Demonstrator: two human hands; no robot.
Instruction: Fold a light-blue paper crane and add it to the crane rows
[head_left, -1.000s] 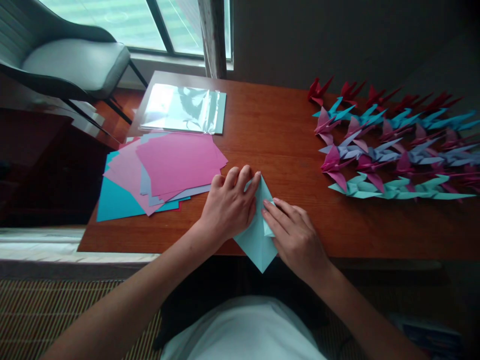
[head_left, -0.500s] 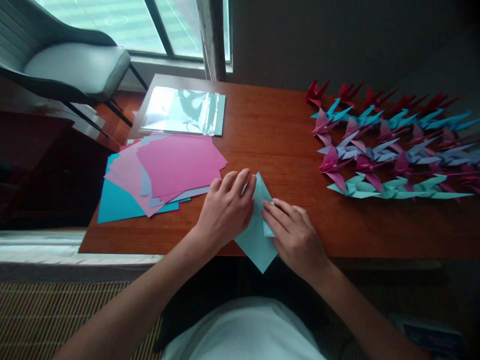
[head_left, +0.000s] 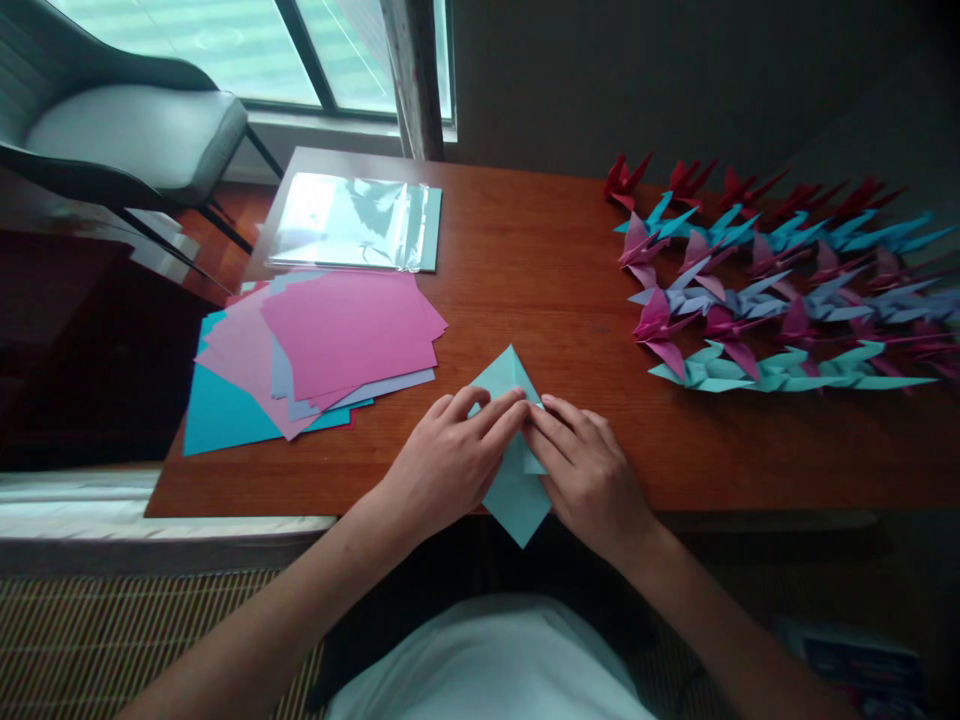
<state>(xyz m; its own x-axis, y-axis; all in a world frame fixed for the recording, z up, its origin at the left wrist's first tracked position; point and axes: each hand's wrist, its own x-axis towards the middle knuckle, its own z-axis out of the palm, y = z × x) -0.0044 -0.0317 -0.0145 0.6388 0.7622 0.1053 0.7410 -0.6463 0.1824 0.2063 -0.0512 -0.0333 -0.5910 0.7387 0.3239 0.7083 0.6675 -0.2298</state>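
Both left hand (head_left: 454, 460) and right hand (head_left: 590, 468), fingers bent close, hold pale green paper (head_left: 518, 492) over the near edge of the bench (head_left: 525, 250), just below mid-frame, seemingly mid-fold, so firm pressing is wanted next.

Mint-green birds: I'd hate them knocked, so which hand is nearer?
Right. The right hand, on the folded paper, is left of the mint-green birds; the left hand, also on the paper, is farther left.

One head-worn view, forward and down over the nearby table (head_left: 525, 260) to a window (head_left: 217, 45) beyond
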